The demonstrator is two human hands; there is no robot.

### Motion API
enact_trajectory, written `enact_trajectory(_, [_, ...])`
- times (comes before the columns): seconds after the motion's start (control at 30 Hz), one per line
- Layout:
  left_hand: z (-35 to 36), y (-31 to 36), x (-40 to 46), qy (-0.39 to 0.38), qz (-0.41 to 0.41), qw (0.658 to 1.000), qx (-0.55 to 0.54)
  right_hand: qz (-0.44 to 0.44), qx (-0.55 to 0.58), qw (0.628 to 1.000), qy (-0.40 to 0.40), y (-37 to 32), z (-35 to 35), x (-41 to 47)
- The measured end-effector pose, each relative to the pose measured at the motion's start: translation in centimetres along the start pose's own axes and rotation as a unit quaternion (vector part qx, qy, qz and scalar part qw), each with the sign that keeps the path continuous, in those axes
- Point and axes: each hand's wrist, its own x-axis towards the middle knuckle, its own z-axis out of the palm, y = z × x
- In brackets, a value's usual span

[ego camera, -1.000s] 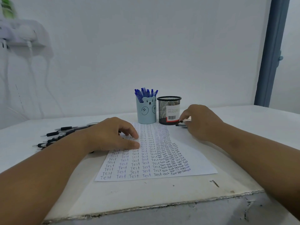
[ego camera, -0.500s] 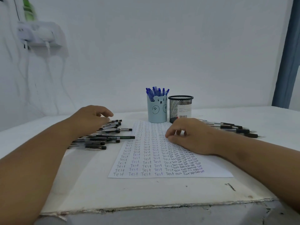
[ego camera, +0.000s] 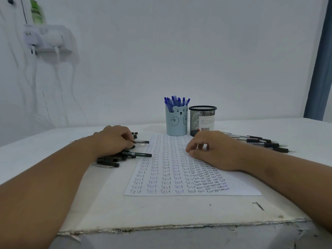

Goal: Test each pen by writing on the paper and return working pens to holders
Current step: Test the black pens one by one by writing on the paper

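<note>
A white paper (ego camera: 172, 177) covered in rows of the word "Test" lies in the middle of the table. My left hand (ego camera: 113, 141) lies over a pile of black pens (ego camera: 115, 159) left of the paper, and its fingertips pinch one black pen (ego camera: 142, 142). My right hand (ego camera: 213, 150) rests on the paper's right half with loosely bent fingers and holds nothing. Behind the paper stand a light blue bear holder (ego camera: 176, 121) full of blue pens and a black mesh holder (ego camera: 202, 119).
Several more black pens (ego camera: 260, 142) lie in a row on the table right of my right hand. The table's chipped front edge (ego camera: 179, 227) runs close below the paper. A white wall unit with cables (ego camera: 48, 40) hangs at the upper left.
My left hand moved from the paper to the pen pile on the left and took hold of a pen. My right hand came off the pens on the right and settled on the paper.
</note>
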Motion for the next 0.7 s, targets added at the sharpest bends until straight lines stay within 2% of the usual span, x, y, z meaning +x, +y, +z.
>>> enact_trajectory(0.3, [0.1,0.8,-0.5,0.096,0.102,0.988,-0.062,0.002,0.002,1.0,-0.006,0.0,0.0,0.0])
enact_trajectory(0.37, [0.0,1.7,-0.5,0.143,0.111,0.974,-0.134,0.001,0.002,1.0,-0.006,0.0,-0.1,0.0])
enact_trajectory(0.4, [-0.1,2.2,-0.4,0.166,0.112,0.958,-0.205,0.001,0.003,1.0,-0.007,0.0,-0.1,0.0])
enact_trajectory(0.43, [-0.3,2.8,-0.4,0.181,0.107,0.929,-0.306,0.002,0.003,1.0,-0.008,0.0,-0.1,0.0])
enact_trajectory(0.47, [-0.6,3.3,-0.4,0.174,0.094,0.881,-0.43,0.001,0.003,1.0,-0.008,0.0,-0.1,0.0])
enact_trajectory(0.53, [-1.2,4.3,-0.8,0.106,0.062,0.745,-0.656,0.0,0.001,1.0,-0.008,0.1,0.0,0.0])
enact_trajectory(0.57, [-1.3,4.5,-1.0,0.066,0.045,0.689,-0.72,0.0,0.001,1.0,-0.008,0.1,0.0,0.1])
enact_trajectory(0.63, [-1.3,4.6,-1.4,-0.003,0.024,0.623,-0.782,-0.002,0.001,1.0,-0.008,0.1,0.0,0.1])
enact_trajectory(0.7, [-1.0,4.8,-1.6,-0.037,0.015,0.588,-0.808,-0.003,0.001,1.0,-0.008,0.1,0.0,0.1])
